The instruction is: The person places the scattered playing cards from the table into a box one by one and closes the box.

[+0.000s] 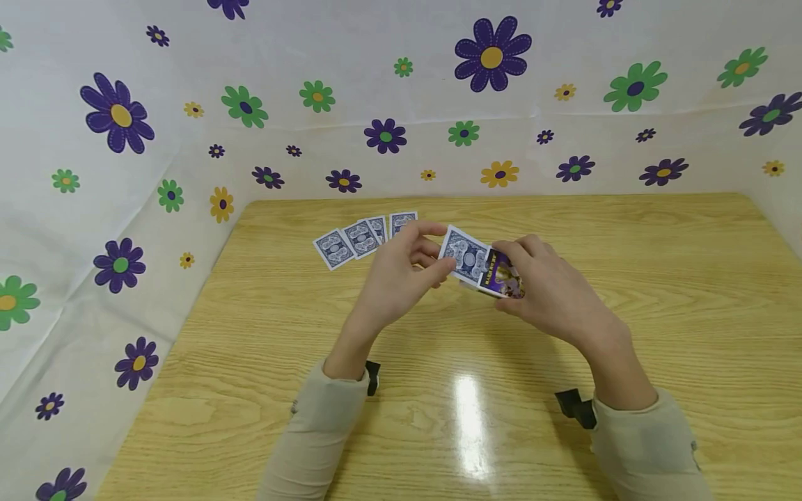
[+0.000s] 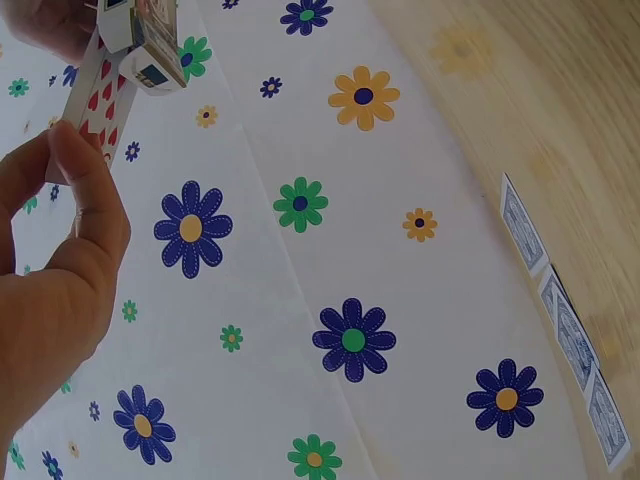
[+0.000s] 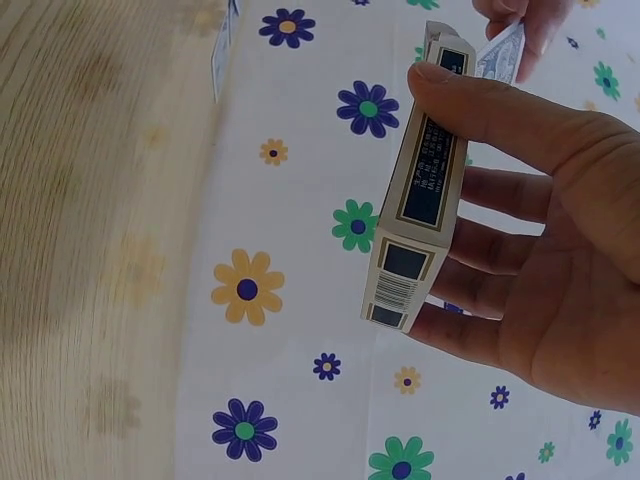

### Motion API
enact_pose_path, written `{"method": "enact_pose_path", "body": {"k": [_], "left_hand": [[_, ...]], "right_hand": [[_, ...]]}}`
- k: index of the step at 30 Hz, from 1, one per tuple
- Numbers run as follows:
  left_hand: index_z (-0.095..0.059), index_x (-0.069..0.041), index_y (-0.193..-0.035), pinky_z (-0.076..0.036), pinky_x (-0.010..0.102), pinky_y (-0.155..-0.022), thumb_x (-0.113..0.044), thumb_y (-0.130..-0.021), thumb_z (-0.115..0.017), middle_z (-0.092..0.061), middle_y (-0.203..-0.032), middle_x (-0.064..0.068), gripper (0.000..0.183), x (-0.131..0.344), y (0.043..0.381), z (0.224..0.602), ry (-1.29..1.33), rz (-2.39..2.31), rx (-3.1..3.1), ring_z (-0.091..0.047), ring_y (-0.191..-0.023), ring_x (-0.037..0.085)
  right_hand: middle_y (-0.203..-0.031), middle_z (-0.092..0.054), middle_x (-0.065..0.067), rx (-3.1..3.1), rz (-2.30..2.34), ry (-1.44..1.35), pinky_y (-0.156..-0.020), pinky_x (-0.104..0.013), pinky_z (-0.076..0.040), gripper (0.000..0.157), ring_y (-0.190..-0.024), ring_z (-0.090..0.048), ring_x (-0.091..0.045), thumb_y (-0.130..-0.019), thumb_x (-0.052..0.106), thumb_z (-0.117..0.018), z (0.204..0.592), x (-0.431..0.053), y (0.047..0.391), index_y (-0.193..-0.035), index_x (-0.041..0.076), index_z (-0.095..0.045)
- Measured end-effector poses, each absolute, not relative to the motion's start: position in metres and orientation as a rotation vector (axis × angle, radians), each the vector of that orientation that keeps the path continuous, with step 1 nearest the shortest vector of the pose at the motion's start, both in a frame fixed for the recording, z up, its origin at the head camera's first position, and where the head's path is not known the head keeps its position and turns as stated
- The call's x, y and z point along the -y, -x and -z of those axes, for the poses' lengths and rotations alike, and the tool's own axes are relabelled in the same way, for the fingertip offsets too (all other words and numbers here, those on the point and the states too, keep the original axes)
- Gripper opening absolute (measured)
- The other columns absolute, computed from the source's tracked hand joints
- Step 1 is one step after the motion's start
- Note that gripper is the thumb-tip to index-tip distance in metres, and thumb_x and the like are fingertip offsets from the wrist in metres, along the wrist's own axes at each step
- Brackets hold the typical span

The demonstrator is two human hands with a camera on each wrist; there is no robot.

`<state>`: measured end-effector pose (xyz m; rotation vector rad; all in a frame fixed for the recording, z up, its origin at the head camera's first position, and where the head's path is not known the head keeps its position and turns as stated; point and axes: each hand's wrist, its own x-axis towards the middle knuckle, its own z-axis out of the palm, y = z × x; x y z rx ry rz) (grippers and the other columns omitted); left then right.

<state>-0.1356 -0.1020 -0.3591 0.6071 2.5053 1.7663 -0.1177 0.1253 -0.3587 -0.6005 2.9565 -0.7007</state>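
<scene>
My left hand pinches a playing card between thumb and fingers, blue patterned back upward. In the left wrist view, this playing card shows a face with red hearts. The card's other end reaches into the mouth of a card box, which my right hand grips above the table. The box has a dark picture on top; the right wrist view shows the box's side with a dark printed panel and a barcode on its end. The thumb lies on one edge and the fingers run behind the box.
Several playing cards lie back up in a loose, partly overlapping row at the table's far left; my left hand covers part of the rightmost. Behind the wooden table hangs a white flowered cloth, which also covers the left side.
</scene>
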Motion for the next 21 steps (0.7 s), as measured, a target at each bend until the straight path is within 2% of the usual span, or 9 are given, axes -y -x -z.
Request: {"method": "enact_pose_path", "body": {"k": [10, 17, 21], "left_hand": [[-0.055, -0.003, -0.133, -0.055, 0.026, -0.065, -0.006, -0.094, -0.066, -0.068, -0.101, 0.01, 0.04, 0.091, 0.133, 0.365, -0.721, -1.614, -2.607, -0.065, -0.08, 0.016], [-0.055, 0.003, -0.132, -0.043, 0.02, -0.051, -0.003, -0.093, -0.066, -0.068, -0.097, 0.011, 0.041, 0.074, 0.125, 0.368, -0.769, -1.504, -2.764, -0.053, -0.061, 0.011], [-0.056, 0.003, -0.133, -0.038, 0.018, -0.05, -0.005, -0.094, -0.065, -0.067, -0.098, 0.011, 0.04, 0.066, 0.12, 0.37, -0.788, -1.355, -2.905, -0.047, -0.058, 0.009]], "right_hand": [[-0.132, -0.048, -0.021, -2.955, 0.714, 0.614, -0.091, -0.051, -0.051, 0.078, -0.111, -0.052, -0.034, -0.08, 0.018, -0.084, 0.36, -0.127, 0.117, -0.145, 0.004, -0.043], [-0.13, -0.049, -0.022, -2.968, 0.714, 0.646, -0.088, -0.051, -0.052, 0.077, -0.109, -0.053, -0.034, -0.08, 0.017, -0.084, 0.358, -0.128, 0.116, -0.145, 0.004, -0.044], [-0.129, -0.049, -0.022, -2.97, 0.727, 0.656, -0.088, -0.051, -0.052, 0.076, -0.108, -0.053, -0.035, -0.08, 0.016, -0.084, 0.358, -0.128, 0.117, -0.144, 0.004, -0.045]]}}
